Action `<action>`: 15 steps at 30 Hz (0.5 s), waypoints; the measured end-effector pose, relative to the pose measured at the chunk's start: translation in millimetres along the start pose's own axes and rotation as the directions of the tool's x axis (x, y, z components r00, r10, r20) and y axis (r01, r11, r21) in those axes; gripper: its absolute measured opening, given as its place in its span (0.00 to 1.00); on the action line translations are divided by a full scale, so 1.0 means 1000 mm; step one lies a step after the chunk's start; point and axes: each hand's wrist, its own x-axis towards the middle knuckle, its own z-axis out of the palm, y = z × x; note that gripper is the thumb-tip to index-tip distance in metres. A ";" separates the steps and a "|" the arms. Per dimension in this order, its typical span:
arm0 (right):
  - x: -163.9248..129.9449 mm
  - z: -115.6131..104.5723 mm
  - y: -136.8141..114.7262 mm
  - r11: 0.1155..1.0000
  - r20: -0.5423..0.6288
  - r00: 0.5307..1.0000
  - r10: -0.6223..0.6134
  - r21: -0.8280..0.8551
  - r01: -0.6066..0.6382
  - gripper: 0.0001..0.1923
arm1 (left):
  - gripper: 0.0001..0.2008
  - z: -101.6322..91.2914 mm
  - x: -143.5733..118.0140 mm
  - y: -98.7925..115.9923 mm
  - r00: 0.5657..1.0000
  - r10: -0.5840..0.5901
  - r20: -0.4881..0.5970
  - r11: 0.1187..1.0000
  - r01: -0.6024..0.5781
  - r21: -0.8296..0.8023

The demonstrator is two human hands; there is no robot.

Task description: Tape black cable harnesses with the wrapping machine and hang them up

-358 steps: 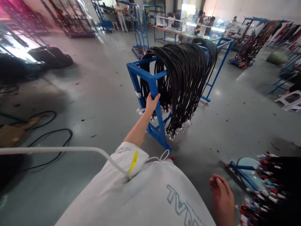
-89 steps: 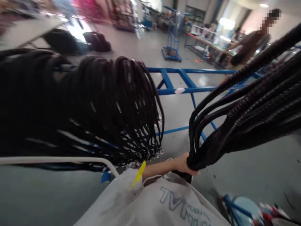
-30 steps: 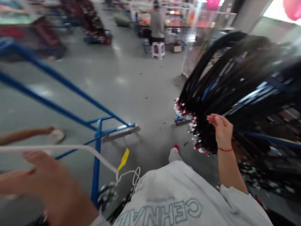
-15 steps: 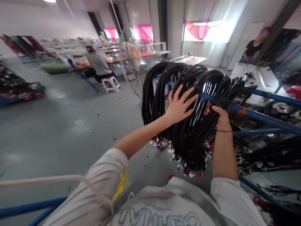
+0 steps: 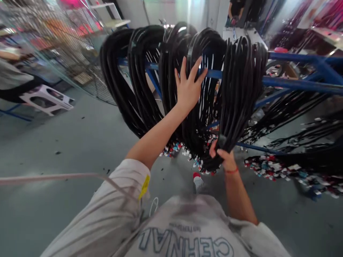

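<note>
Several thick bundles of black cable [image 5: 142, 78] hang looped over a blue metal rack rail [image 5: 284, 82]. Small white, red and blue connectors [image 5: 195, 163] dangle at their lower ends. My left hand [image 5: 189, 85] lies spread, palm down, against the bundles in the middle, its fingers apart. Low on the rightmost cable bundle [image 5: 239, 89], my right hand [image 5: 223, 155] is closed around the cables just below a band. That bundle drapes over the rail. The fingers behind it are partly hidden.
More black cables with connectors [image 5: 289, 171] hang at the right. A large wire fan cage [image 5: 88, 71] and a white plastic stool [image 5: 46, 99] stand left, by a seated person. Another person [image 5: 235, 12] is at a table in back. A pale cord [image 5: 53, 179] crosses lower left.
My right hand has moved down with the rightmost bundle, which now hangs over the rail instead of sticking out sideways. My left hand stays spread on the bundles. The view has tilted down and right.
</note>
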 end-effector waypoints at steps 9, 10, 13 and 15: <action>-0.197 0.029 0.109 0.914 -0.102 0.929 0.356 -0.172 -0.369 0.23 | 0.28 -0.011 -0.040 0.004 0.999 0.049 0.007 0.992 -0.048 -0.120; -0.199 0.033 0.111 0.914 -0.122 0.929 0.350 -0.171 -0.367 0.24 | 0.37 -0.011 -0.075 0.003 0.994 0.102 0.050 0.978 -0.091 -0.187; -0.199 0.042 0.109 0.929 -0.238 0.932 0.274 -0.184 -0.320 0.23 | 0.52 -0.010 -0.220 0.004 0.813 0.385 0.437 0.728 0.023 -0.685; -0.198 0.049 0.103 0.931 -0.309 0.925 0.221 -0.214 -0.294 0.22 | 0.51 -0.007 -0.320 0.013 0.540 0.503 0.675 0.581 0.366 -0.727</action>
